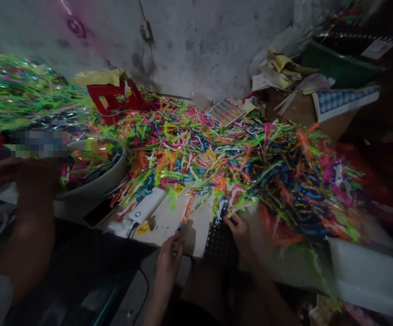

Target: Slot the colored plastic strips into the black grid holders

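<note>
My left hand point(169, 256) is closed, thumb and fingers pinched on the lower end of a slim orange plastic piece point(186, 210) with a dark blue tip. This piece stands up over a pale board point(169, 233). Over to the right, my right hand point(240, 231) has its fingertips together at the near edge of the heap, touching a dark blue and white plastic piece point(222, 208). Whether it grips that piece is hard to see in the dim light. Around both hands spreads a heap of small neon plastic pieces point(196, 149) in orange, green, pink and blue.
A white power bank point(150, 201) with a cable lies on the board beside a small yellow piece point(145, 227). At left, another person's arm point(33, 217) reaches by a white bowl point(123, 165). Behind stand a red crate point(115, 102) and, right, a cardboard box point(285, 108).
</note>
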`<state>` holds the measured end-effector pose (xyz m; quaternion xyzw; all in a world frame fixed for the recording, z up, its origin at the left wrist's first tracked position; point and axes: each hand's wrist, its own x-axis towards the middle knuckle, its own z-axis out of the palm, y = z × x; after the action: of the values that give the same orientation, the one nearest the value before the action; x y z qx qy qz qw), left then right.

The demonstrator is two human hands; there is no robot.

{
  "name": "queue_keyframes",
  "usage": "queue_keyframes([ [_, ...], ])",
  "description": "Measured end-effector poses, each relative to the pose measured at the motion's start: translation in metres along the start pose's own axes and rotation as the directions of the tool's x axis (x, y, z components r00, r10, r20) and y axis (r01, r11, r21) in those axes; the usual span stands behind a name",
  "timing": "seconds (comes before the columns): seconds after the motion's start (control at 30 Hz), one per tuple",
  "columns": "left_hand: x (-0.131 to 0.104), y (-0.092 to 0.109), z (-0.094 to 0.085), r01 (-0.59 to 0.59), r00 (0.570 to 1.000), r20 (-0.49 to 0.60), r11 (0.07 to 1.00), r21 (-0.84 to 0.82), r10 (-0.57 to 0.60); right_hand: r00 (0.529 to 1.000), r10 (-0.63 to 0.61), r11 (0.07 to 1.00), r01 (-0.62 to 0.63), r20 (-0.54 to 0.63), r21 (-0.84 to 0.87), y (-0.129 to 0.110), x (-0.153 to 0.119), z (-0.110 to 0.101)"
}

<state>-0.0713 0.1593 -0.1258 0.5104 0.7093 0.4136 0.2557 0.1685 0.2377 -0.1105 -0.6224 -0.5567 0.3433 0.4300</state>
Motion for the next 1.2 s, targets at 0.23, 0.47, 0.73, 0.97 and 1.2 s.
queue_keyframes([
  [0.23, -0.001, 0.0, -0.006, 0.018, 1.0, 0.014, 0.999, 0.029, -0.018, 0.999, -0.033, 0.981, 0.032, -0.005, -0.19, -0.005, 0.004, 0.007],
  [0.47, 0.0, -0.003, -0.01, -0.069, 0.997, 0.038, 0.99, 0.121, 0.065, 0.998, -0.025, 0.913, 0.046, 0.057, -0.406, -0.01, 0.008, 0.01],
  [0.73, 0.017, 0.009, -0.006, -0.121, 0.991, 0.014, 0.861, 0.494, 0.131, 0.997, 0.047, 0.826, -0.005, 0.059, -0.563, -0.036, 0.004, 0.016],
  [0.97, 0.026, 0.014, -0.005, 0.027, 1.0, -0.004, 0.959, 0.283, -0.027, 0.999, 0.015, 0.826, 0.008, 0.037, -0.564, -0.038, 0.001, 0.016],
  [1.2, 0.015, 0.038, -0.013, 0.056, 0.982, -0.167, 0.976, -0.211, -0.093, 0.996, 0.087, 0.884, -0.065, 0.025, -0.463, -0.022, -0.004, 0.019],
])
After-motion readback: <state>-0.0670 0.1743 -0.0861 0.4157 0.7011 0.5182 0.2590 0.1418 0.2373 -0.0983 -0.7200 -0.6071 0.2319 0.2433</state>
